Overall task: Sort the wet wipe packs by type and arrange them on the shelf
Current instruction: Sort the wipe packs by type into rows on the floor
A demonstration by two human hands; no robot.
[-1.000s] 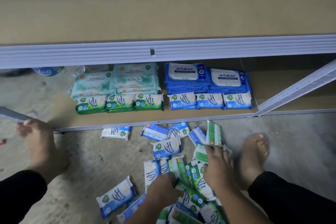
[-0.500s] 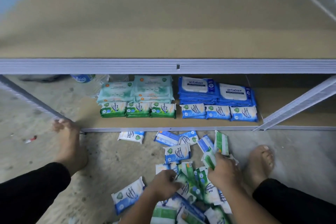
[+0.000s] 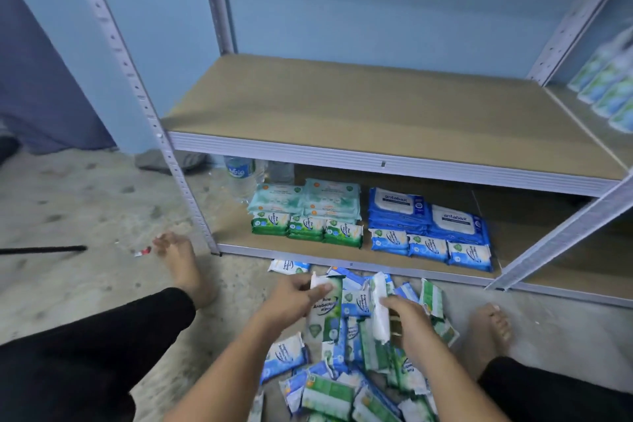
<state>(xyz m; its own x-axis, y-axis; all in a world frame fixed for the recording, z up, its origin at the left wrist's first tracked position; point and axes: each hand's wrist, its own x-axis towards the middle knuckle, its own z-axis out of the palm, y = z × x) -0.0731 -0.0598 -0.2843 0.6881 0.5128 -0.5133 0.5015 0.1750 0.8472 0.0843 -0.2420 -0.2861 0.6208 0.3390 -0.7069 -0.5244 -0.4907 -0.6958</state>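
Note:
My left hand [image 3: 291, 298] pinches the top of a green wipe pack [image 3: 327, 313], lifted upright above the floor pile. My right hand [image 3: 409, 322] grips another pack [image 3: 381, 310] seen edge-on, white and green. Below both hands lies a loose heap of blue and green packs [image 3: 346, 384] on the floor. On the bottom shelf [image 3: 246, 243] three small green packs [image 3: 306, 228] sit in a row before pale green large packs [image 3: 308, 197]. To their right, three small blue packs [image 3: 430, 248] sit before large blue antabax packs [image 3: 424, 212].
The middle shelf board [image 3: 376, 113] is bare. A metal upright [image 3: 178, 175] stands left of the shelf, a slanted brace [image 3: 561, 236] on the right. A water bottle [image 3: 241, 178] stands behind the packs. My bare feet [image 3: 181, 267] flank the pile.
The view tilted upward, showing the shelf and wall. My left hand lifted a green pack out of the heap. My right hand rose with its pack.

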